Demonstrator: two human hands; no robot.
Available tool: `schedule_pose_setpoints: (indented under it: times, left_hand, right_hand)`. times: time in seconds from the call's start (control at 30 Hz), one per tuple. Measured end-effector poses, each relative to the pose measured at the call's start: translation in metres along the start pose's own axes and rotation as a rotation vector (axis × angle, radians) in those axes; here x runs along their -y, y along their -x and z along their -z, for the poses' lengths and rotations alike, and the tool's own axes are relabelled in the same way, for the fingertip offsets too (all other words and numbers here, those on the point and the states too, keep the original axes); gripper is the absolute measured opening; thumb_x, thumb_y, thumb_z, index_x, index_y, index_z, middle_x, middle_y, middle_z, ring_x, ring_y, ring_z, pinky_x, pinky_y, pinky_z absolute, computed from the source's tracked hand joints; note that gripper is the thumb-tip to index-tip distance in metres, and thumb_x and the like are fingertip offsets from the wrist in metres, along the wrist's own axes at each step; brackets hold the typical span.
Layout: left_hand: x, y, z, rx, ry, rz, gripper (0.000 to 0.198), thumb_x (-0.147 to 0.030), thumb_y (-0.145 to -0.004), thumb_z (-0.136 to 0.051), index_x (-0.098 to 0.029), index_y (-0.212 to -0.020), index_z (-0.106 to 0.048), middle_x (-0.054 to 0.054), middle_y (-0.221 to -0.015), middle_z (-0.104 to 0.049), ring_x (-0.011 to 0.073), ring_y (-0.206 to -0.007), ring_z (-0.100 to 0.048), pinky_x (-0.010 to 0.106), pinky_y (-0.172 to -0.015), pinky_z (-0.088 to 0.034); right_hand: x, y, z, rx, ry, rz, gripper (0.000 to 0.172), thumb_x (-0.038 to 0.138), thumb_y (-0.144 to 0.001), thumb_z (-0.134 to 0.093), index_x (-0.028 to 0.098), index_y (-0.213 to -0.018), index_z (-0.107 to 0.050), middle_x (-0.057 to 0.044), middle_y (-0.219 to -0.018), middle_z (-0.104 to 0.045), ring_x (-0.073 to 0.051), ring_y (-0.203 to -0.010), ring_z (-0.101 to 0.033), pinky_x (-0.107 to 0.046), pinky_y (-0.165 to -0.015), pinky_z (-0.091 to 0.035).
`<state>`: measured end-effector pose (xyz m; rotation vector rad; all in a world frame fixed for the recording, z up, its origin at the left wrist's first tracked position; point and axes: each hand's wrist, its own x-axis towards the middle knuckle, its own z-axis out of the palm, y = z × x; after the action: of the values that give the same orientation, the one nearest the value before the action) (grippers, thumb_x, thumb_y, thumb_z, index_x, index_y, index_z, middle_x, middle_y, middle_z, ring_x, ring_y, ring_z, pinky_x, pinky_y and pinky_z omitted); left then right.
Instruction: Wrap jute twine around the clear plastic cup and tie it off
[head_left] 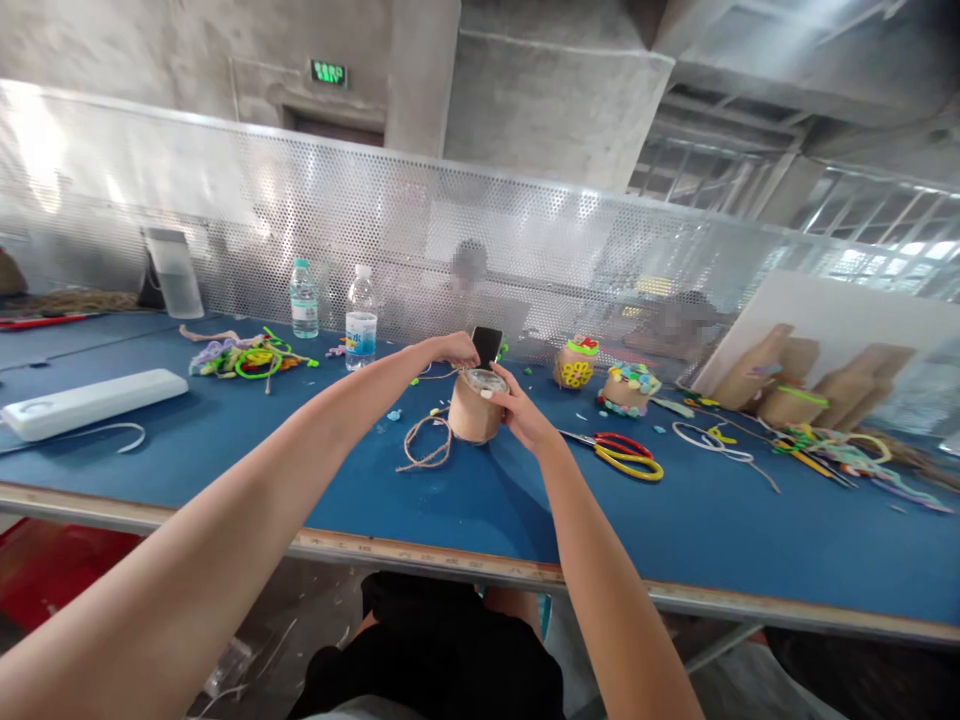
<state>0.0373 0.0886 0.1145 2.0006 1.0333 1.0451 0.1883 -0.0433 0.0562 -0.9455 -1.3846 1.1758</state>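
A squat jar [475, 415] wrapped in brown twine stands on the blue table in front of me, its clear round top facing up. My right hand [516, 402] grips its right side, with the thumb near the rim. At the far left of the rim is my left hand [457, 350], fingers bent together; what they hold, if anything, is too small to make out. A loose loop of twine [427, 445] lies just left of the jar. Behind the jar, a dark phone-like object [487, 345] stands propped up.
Red-and-yellow scissors [626, 455] lie to the right. Two decorated jars [576, 365] sit behind them. Water bottles [361, 320], coloured pipe cleaners [251, 355] and a white power strip [94, 403] are on the left. Wrapped bottles [754, 370] and a perforated metal screen [420, 250] stand behind.
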Motion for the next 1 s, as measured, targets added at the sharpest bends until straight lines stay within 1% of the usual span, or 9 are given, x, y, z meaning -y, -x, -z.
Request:
schedule_pose_setpoints:
  times: [0.13, 0.27, 0.33, 0.47, 0.53, 0.63, 0.73, 0.83, 1.0]
  left_hand:
    - [-0.019, -0.011, -0.015, 0.197, -0.066, 0.016, 0.025, -0.034, -0.096, -0.057, -0.016, -0.113, -0.06, 0.009, -0.116, -0.059, 0.0189, -0.094, -0.062, 0.035, -0.081, -0.056]
    - [-0.039, -0.017, -0.028, 0.29, -0.11, -0.031, 0.027, -0.034, -0.096, -0.057, -0.018, -0.117, -0.059, 0.01, -0.12, -0.057, 0.0204, -0.1, -0.061, 0.037, -0.085, -0.055]
    - [-0.048, -0.016, -0.034, 0.32, -0.128, -0.066, 0.025, -0.034, -0.096, -0.057, -0.017, -0.115, -0.059, 0.01, -0.118, -0.059, 0.0197, -0.098, -0.061, 0.037, -0.084, -0.055]
    - [-0.066, -0.009, -0.039, 0.423, -0.19, -0.101, 0.015, -0.028, -0.087, -0.065, -0.016, -0.096, -0.069, 0.006, -0.092, -0.068, 0.019, -0.082, -0.064, 0.035, -0.08, -0.055]
    - [-0.075, -0.002, -0.039, 0.488, -0.232, -0.105, 0.011, -0.021, -0.075, -0.069, -0.017, -0.084, -0.073, 0.005, -0.076, -0.069, 0.0204, -0.074, -0.064, 0.034, -0.077, -0.054]
    - [-0.087, 0.01, -0.037, 0.569, -0.282, -0.121, 0.019, -0.019, -0.063, -0.067, -0.02, -0.08, -0.074, 0.003, -0.071, -0.069, 0.021, -0.069, -0.063, 0.032, -0.074, -0.053]
    - [-0.095, 0.023, -0.032, 0.658, -0.371, -0.175, 0.033, -0.02, -0.058, -0.066, -0.019, -0.091, -0.071, 0.004, -0.083, -0.07, 0.0219, -0.076, -0.063, 0.031, -0.074, -0.053]
    - [-0.097, 0.034, -0.02, 0.705, -0.52, -0.275, 0.053, -0.026, -0.063, -0.064, -0.013, -0.114, -0.059, 0.013, -0.111, -0.065, 0.0255, -0.093, -0.061, 0.033, -0.079, -0.052]
    - [-0.079, 0.057, 0.014, 0.651, -0.463, -0.359, 0.071, -0.039, -0.076, -0.059, -0.013, -0.138, -0.034, 0.021, -0.142, -0.043, 0.0292, -0.124, -0.051, 0.036, -0.094, -0.049]
  right_hand:
    - [-0.007, -0.001, 0.002, -0.025, -0.066, -0.002, 0.121, 0.038, -0.057, -0.081, 0.035, -0.152, -0.006, -0.005, -0.141, -0.056, -0.028, -0.132, -0.049, -0.046, -0.106, -0.042]
    - [-0.016, -0.006, 0.006, -0.059, -0.087, 0.021, 0.141, 0.049, -0.054, -0.084, 0.029, -0.15, 0.017, -0.009, -0.133, -0.062, -0.029, -0.127, -0.054, -0.047, -0.1, -0.046]
    - [-0.018, -0.009, 0.01, -0.093, -0.137, 0.047, 0.13, 0.06, -0.057, -0.079, 0.03, -0.152, 0.006, -0.009, -0.128, -0.064, -0.029, -0.12, -0.059, -0.046, -0.094, -0.05]
    - [-0.012, -0.01, 0.021, -0.101, -0.349, -0.017, 0.082, 0.085, -0.071, -0.044, 0.031, -0.132, -0.043, -0.008, -0.108, -0.072, -0.03, -0.104, -0.067, -0.045, -0.082, -0.053]
    - [-0.009, -0.009, 0.028, -0.117, -0.481, -0.03, 0.072, 0.085, -0.075, -0.037, 0.032, -0.122, -0.05, -0.006, -0.102, -0.073, -0.029, -0.107, -0.065, -0.046, -0.082, -0.052]
    - [-0.005, -0.006, 0.035, -0.193, -0.61, -0.011, 0.056, 0.075, -0.082, -0.039, 0.032, -0.113, -0.057, -0.006, -0.103, -0.073, -0.029, -0.118, -0.061, -0.049, -0.086, -0.052]
    - [0.001, -0.003, 0.041, -0.291, -0.666, 0.04, 0.046, 0.064, -0.088, -0.036, 0.029, -0.102, -0.063, -0.004, -0.115, -0.071, -0.026, -0.127, -0.054, -0.049, -0.091, -0.051]
    - [0.013, 0.0, 0.045, -0.334, -0.628, 0.13, 0.042, 0.055, -0.09, -0.035, 0.026, -0.097, -0.066, -0.003, -0.127, -0.067, -0.022, -0.132, -0.05, -0.046, -0.096, -0.049]
    - [0.044, 0.011, 0.035, -0.29, -0.276, 0.3, 0.036, 0.051, -0.087, -0.048, 0.027, -0.104, -0.069, -0.004, -0.125, -0.069, -0.022, -0.126, -0.057, -0.043, -0.103, -0.044]
